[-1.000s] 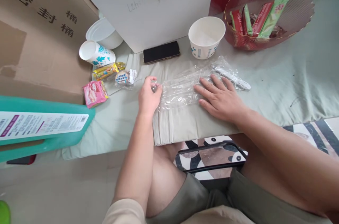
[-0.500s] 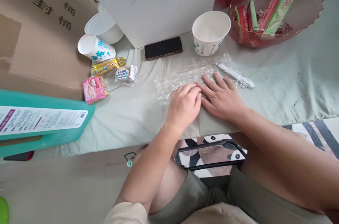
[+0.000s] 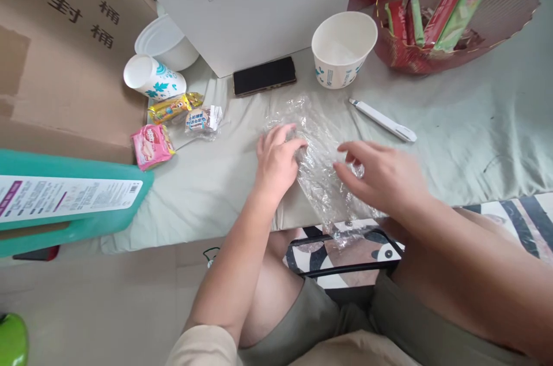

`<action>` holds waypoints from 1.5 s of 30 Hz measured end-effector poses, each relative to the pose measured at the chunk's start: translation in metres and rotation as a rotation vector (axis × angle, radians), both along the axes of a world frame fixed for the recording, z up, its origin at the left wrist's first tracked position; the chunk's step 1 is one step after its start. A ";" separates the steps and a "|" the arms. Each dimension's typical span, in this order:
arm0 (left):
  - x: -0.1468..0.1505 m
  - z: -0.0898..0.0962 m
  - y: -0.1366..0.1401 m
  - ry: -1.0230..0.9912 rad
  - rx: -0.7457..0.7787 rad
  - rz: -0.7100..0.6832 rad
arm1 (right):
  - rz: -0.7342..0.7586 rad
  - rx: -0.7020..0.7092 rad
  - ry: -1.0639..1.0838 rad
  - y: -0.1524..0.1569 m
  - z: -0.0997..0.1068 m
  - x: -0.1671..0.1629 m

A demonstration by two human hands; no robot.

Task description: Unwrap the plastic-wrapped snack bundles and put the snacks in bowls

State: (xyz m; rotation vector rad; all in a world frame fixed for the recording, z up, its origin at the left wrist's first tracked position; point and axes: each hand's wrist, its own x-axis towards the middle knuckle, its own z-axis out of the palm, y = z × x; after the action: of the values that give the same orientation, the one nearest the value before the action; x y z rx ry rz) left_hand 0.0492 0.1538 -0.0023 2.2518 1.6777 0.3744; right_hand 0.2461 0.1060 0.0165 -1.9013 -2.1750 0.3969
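Note:
A crumpled sheet of clear plastic wrap (image 3: pixel 319 170) lies on the cloth between my hands, its near end hanging over the front edge. My left hand (image 3: pixel 279 161) rests on the wrap's left side, fingers spread and thumb apart from them. At the wrap's right side, my right hand (image 3: pixel 380 173) is slightly blurred, with its thumb and fingers bent and a gap between them. A white utility knife (image 3: pixel 382 120) lies uncovered beyond the right hand. Behind the wrap stands a white paper bowl (image 3: pixel 344 55) with a blue leaf print.
A black phone (image 3: pixel 264 76) lies before a white box (image 3: pixel 259 8). Left are a paper cup (image 3: pixel 153 79), wrapped snacks (image 3: pixel 153 146), a cardboard box (image 3: pixel 73 78) and a teal container (image 3: pixel 78 216). A red translucent bowl (image 3: pixel 514 3) holds snack bars at the back right.
The plastic wrap has been turned and drawn toward me, off the knife. My hands have separated: the left moved left, the right moved right and off the flat surface.

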 end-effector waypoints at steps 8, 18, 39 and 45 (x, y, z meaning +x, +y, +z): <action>0.001 -0.009 0.009 -0.287 0.085 -0.284 | -0.021 0.135 0.113 0.029 -0.038 0.017; -0.004 -0.027 0.014 -0.766 -0.120 0.243 | -0.085 0.240 0.638 0.038 -0.039 0.018; -0.012 0.004 0.005 -0.976 -0.120 0.048 | 0.151 0.198 0.782 0.034 -0.021 0.006; -0.020 0.000 0.010 -1.017 -0.483 0.105 | 0.037 0.181 0.859 0.035 -0.019 0.006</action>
State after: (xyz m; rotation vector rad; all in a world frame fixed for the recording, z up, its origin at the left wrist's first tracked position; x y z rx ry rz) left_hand 0.0293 0.1636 -0.0025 1.2509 1.1407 0.8454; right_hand 0.2524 0.1409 -0.0022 -1.2449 -1.5907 0.8080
